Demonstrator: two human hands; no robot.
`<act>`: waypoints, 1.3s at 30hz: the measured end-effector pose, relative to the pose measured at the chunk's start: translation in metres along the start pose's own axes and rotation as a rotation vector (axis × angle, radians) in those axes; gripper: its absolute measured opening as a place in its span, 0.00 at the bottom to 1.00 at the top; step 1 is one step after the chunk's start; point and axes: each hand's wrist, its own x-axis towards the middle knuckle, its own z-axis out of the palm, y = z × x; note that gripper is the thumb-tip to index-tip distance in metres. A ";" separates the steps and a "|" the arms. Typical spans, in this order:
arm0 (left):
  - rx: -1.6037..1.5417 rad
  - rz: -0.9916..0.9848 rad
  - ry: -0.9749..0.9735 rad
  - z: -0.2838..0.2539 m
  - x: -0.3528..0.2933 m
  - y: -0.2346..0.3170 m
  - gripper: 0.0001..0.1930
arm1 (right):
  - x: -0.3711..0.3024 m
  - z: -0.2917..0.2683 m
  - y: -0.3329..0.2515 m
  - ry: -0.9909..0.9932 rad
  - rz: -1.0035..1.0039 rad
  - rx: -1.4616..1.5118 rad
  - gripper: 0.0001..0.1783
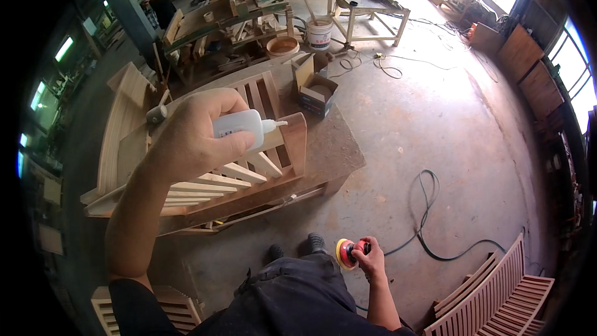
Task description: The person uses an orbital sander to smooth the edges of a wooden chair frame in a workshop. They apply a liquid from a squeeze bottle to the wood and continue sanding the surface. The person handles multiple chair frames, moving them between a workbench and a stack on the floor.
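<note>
In my left hand (199,130) is a small white squeeze bottle (239,129) with a thin nozzle, tipped on its side so the nozzle points right. It hangs above a slatted wooden frame (293,143) that lies on the workbench. Down by my right thigh, my right hand (371,255) grips a red and black disc sander (357,252) with a yellow pad edge. The sander is held off the floor, and a dark green hose (423,224) runs from that side across the concrete.
An opened cardboard box (317,90) stands on the workbench (339,137). Beyond are a white bucket (319,34), a brown-filled tub (283,46) and a small table (367,0). Slatted wooden pieces (497,292) lie at the lower right. Far left, a person (155,0) stands by a pillar.
</note>
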 end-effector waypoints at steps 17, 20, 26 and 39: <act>0.265 0.037 -0.015 -0.008 0.006 0.026 0.12 | 0.000 0.000 -0.009 -0.025 0.008 -0.061 0.34; 0.261 0.031 -0.023 -0.009 0.006 0.030 0.12 | 0.001 0.000 -0.005 -0.030 0.012 -0.056 0.34; 0.298 0.002 -0.085 -0.013 0.009 0.040 0.13 | 0.000 -0.004 -0.007 -0.040 0.030 -0.074 0.35; 0.382 0.020 -0.110 -0.016 0.015 0.045 0.14 | -0.001 -0.006 -0.005 -0.033 0.028 -0.088 0.34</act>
